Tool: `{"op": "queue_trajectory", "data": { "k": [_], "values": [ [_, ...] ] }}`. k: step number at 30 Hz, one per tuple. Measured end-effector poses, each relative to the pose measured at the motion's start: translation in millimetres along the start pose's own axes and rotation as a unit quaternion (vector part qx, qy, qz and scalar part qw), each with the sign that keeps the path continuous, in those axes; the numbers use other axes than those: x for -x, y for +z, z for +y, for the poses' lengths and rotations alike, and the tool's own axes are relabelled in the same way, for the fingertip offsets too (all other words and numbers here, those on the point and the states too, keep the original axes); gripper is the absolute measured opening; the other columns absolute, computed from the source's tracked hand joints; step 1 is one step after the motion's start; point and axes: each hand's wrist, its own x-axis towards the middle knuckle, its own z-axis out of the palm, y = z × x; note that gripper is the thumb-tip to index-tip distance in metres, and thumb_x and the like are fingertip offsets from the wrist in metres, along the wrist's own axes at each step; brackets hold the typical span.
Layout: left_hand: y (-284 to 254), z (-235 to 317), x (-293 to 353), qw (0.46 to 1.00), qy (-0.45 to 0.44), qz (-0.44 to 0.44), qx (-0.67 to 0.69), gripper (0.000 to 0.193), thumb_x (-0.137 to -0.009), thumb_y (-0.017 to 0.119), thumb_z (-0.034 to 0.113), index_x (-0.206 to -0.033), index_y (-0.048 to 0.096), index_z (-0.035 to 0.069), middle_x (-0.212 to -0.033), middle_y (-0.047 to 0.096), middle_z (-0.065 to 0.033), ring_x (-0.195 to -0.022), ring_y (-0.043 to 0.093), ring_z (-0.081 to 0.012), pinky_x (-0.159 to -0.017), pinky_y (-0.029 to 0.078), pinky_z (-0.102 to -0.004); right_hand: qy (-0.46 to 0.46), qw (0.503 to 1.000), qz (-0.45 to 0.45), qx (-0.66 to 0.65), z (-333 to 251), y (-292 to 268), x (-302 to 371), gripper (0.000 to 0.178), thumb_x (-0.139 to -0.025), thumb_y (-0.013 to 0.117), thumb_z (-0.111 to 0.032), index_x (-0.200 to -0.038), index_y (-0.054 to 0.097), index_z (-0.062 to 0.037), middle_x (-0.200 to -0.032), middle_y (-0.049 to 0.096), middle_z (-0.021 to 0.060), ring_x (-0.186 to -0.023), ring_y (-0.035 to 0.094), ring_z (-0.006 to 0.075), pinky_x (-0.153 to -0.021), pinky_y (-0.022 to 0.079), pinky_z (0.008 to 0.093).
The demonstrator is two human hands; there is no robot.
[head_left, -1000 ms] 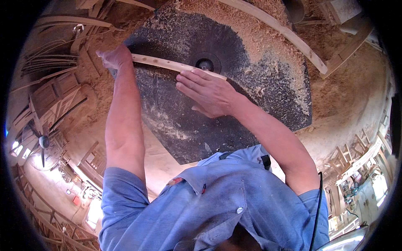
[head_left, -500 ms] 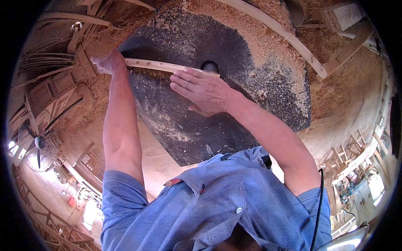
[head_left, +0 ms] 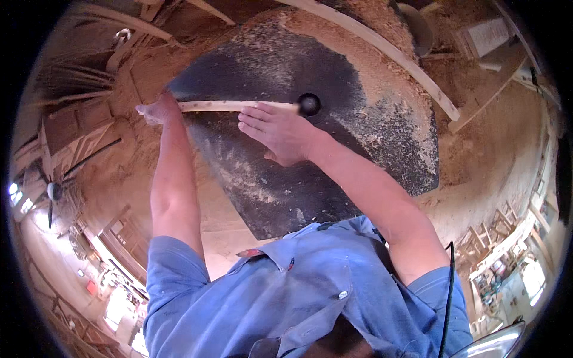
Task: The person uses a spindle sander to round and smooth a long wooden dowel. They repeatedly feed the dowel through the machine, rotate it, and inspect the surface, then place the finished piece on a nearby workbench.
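Observation:
A narrow, slightly curved pale wooden strip (head_left: 218, 106) with dark spots along it lies across a black, dust-covered worktable (head_left: 286, 194). My left hand (head_left: 160, 112) is closed around the strip's left end, beyond the table's left edge; some of its fingers are hidden. Flat against the strip's right part lies my right hand (head_left: 279, 132), fingers stretched out and pointing left, fingertips on the wood. The strip's right end meets a dark round opening (head_left: 309, 104) with a blurred spot at its edge, close to my right hand's knuckles.
Sawdust and shavings cover the table's far right side. A longer curved wooden piece (head_left: 382, 45) lies along the far edge. Wooden lengths (head_left: 74, 80) are stacked at far left, near a fan (head_left: 54, 191). Chair-like wooden frames (head_left: 486, 235) stand at right.
The strip's right end has swung away from me and slid left, so the strip lies more level and the round opening shows more fully. Both hands have shifted slightly with it.

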Motion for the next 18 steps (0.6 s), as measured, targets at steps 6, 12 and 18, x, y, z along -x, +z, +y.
{"op": "queue_trajectory", "data": {
  "k": [6,12,18],
  "values": [
    [-53.1,-70.7,-34.9,0.96,0.027,0.082,0.265,0.102,-0.082,0.066,-0.008,-0.165,0.006,-0.005,-0.162,0.038,-0.0261,-0.138,0.053,-0.034,-0.115,0.046,-0.036,0.019,0.996,0.086,-0.028,-76.9,17.2,28.3,0.058,-0.083,0.068,-0.01,-0.138,0.058,0.0035,-0.15,0.055,0.0187,-0.141,0.049,0.035,-0.12,0.037,0.0479],
    [-174.4,-25.3,1.1,0.88,-0.015,0.122,0.46,0.106,-0.084,0.063,-0.011,-0.164,-0.006,-0.004,-0.146,0.048,-0.0362,-0.125,0.063,-0.0417,-0.102,0.058,-0.0446,0.223,0.922,0.166,-0.269,-139.3,-7.7,98.7,0.043,-0.091,0.065,-0.008,-0.13,0.06,0.0083,-0.132,0.065,0.0196,-0.112,0.07,0.0314,-0.095,0.057,0.0396],
    [-272.9,21.4,46.9,0.764,0.01,0.168,0.623,0.113,-0.082,0.064,-0.022,-0.162,-0.014,-0.004,-0.128,0.056,-0.0352,-0.106,0.071,-0.0342,-0.089,0.067,-0.0381,0.25,0.623,0.14,-0.728,-165.0,-72.4,98.7,0.059,-0.101,0.065,-0.021,-0.147,0.044,0.0072,-0.125,0.067,0.0231,-0.104,0.073,0.0309,-0.084,0.061,0.0393]
  ]
}}
